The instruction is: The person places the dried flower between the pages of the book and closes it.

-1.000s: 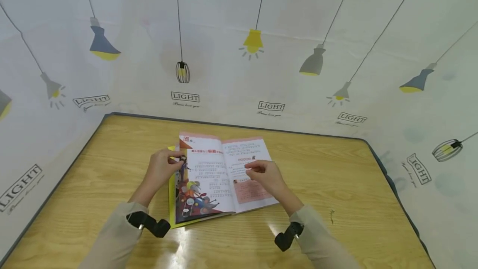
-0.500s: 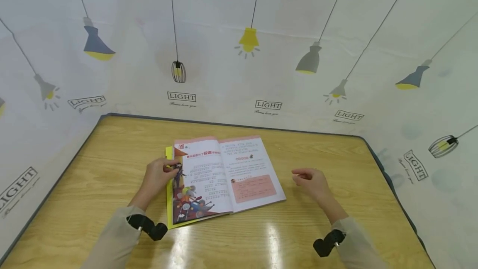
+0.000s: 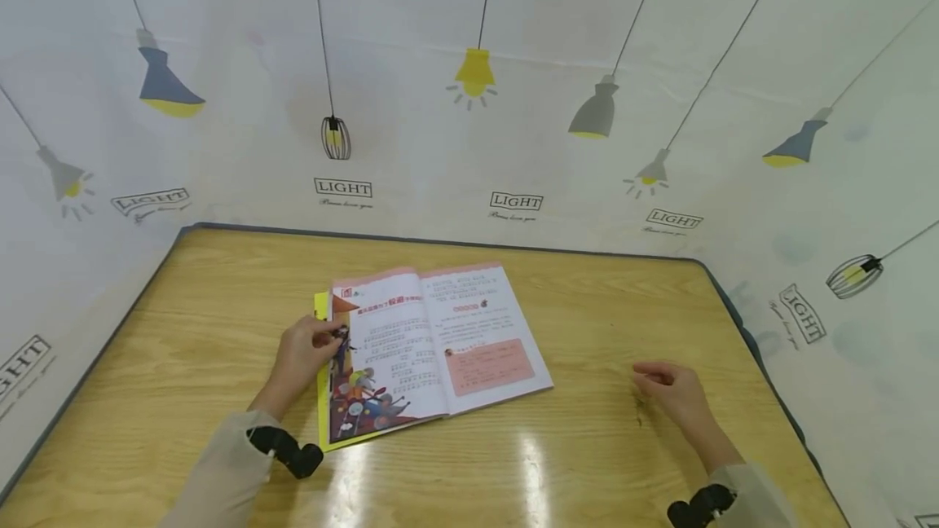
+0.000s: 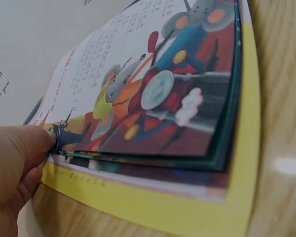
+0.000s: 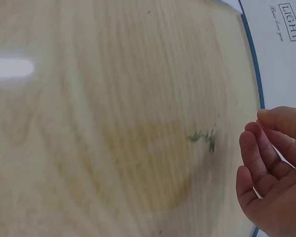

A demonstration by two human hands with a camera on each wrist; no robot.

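An open book [image 3: 389,349] with a yellow cover lies on the wooden table, its left page printed with cartoon mice on motorbikes. My left hand [image 3: 301,357] pinches the book's left edge. In the left wrist view the thumb [image 4: 37,140] presses on the upper page, while the other fingers curl in below beside the page stack. Off to the right of the book, my right hand [image 3: 675,393] hovers over the table with loosely bent fingers and nothing in them. The right wrist view has this hand [image 5: 276,168] at its right edge, above bare wood.
The wooden table [image 3: 572,446] has a dark edge strip along its sides and back. A pale cloth wall [image 3: 411,104] printed with hanging lamps surrounds it. A small greenish mark [image 5: 204,139] is on the tabletop near my right hand.
My right hand has moved from over the right page out to the right, away from the book. The left hand stays at the left edge, and the right page now shows in full.
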